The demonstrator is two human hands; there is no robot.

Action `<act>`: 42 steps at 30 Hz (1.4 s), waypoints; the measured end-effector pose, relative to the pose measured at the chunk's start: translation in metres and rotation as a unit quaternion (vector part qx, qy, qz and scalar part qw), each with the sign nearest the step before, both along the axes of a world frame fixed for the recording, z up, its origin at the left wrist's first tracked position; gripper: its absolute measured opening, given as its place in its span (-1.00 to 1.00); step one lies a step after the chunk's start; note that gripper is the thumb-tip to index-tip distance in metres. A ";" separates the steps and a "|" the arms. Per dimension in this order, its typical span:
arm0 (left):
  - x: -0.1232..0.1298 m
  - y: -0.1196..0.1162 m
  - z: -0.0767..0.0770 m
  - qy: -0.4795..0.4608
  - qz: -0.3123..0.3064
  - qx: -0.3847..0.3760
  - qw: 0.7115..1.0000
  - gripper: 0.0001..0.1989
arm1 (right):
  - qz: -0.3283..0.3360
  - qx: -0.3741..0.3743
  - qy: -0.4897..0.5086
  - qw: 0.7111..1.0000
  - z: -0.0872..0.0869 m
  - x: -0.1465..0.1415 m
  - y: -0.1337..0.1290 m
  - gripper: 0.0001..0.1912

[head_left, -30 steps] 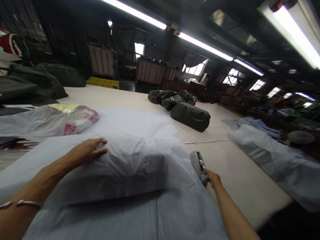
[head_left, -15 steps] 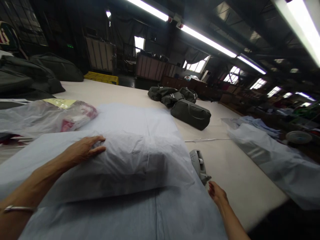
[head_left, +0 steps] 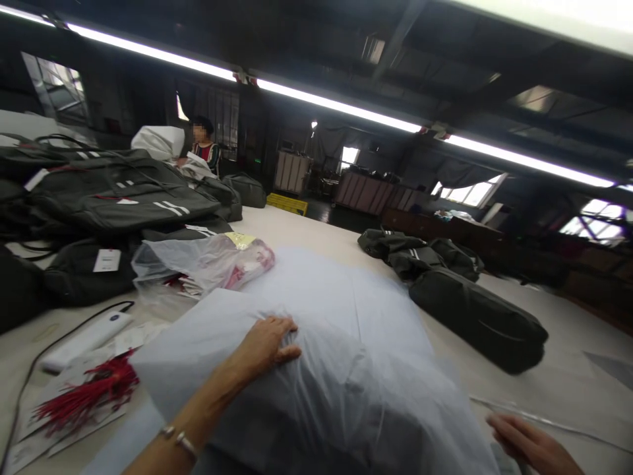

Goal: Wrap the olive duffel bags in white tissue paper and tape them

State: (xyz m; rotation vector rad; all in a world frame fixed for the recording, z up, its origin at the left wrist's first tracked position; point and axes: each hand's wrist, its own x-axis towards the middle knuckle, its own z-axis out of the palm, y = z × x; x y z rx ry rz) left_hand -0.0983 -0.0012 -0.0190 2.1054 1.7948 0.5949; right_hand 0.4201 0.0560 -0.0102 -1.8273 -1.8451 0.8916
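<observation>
Swung leftward since the earlier frame, the view now takes in red-stringed tags point(head_left: 91, 394) on the surface point(head_left: 309, 227). Left hand point(head_left: 267, 344), grip parted, rests on the bulging white plastic bag point(head_left: 341, 379), centre. Right hand point(head_left: 534, 443) is beside its right edge; I cannot tell that grip's state.

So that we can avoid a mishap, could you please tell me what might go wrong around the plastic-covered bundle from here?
The left hand presses on the thin, pale plastic, where creases run out from the fingers; a hard pull might tear it. The plastic's left corner lies close to the red strings, so sliding it could sweep them along. The clear bag sits against its far-left part and might get dragged too.
</observation>
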 end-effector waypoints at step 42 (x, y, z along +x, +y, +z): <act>0.007 -0.007 -0.025 -0.035 0.016 -0.015 0.999 -0.35 | 0.527 -0.399 0.090 0.745 -0.043 -0.393 0.159 0.02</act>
